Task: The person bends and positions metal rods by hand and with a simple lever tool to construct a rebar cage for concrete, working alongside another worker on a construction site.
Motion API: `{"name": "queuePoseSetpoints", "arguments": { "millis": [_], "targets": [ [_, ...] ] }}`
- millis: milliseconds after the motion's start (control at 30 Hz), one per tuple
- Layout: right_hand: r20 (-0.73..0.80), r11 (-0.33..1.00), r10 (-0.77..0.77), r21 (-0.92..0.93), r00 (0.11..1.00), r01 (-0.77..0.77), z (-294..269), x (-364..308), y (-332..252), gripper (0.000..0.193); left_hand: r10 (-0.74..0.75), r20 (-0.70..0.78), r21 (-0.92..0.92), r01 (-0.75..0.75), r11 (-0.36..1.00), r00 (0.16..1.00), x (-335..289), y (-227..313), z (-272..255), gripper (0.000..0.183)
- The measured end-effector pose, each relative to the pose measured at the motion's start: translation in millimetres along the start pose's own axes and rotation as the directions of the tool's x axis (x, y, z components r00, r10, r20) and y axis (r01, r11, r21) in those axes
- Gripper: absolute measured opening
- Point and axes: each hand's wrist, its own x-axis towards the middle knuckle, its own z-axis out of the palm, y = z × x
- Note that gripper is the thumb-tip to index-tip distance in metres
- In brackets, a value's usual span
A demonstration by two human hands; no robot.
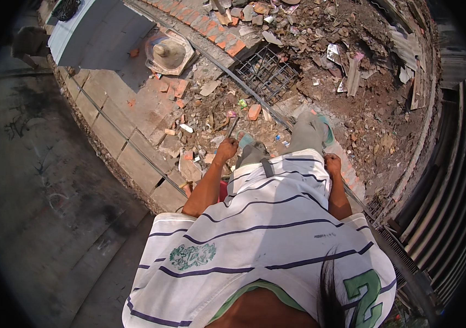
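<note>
My left hand is closed, held out past my left knee. From its fingers a thin, dark, rod-like tool points away over the rubble; the tool's far end is too small to make out. My right hand hangs beside my right thigh with its fingers curled in. Whatever it may hold is hidden. Just beyond the left hand lie broken bricks and litter, including an orange brick piece. My feet, in greenish footwear, stand among the debris.
A rusty grid of steel bars lies ahead. A pale basin with a rounded lump in it stands ahead left, near a grey sheet panel. A long bar crosses the ground. Rubble spreads right, toward corrugated sheets.
</note>
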Motion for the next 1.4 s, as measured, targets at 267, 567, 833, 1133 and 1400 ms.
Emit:
{"name": "queuePoseSetpoints", "arguments": {
  "millis": [267,567,833,1133,1400],
  "targets": [
    [0.143,0.994,0.086,-0.081,0.986,-0.075,52,7,0,0.019,-0.299,-0.046,-0.269,0.276,0.923,0.953,-74,-65,-54,0.027],
    [0.183,0.964,-0.264,0.008,0.947,0.267,131,21,-66,0.025,-0.358,0.101,-0.444,0.364,0.819,0.928,-78,-102,-85,0.026],
    [0.082,0.944,-0.314,-0.083,0.946,0.321,217,34,-80,0.024,-0.219,0.090,-0.239,0.234,0.942,0.972,48,-74,-178,0.033],
    [-0.044,0.950,-0.311,0.020,0.950,0.312,328,52,-197,0.024,0.072,0.203,0.209,-0.115,0.971,0.977,182,-42,-292,0.028],
    [-0.013,0.964,-0.234,0.127,0.972,0.234,397,85,-269,0.025,0.107,0.306,-0.200,-0.045,0.979,0.946,273,-12,-320,0.033]
  ]
}}
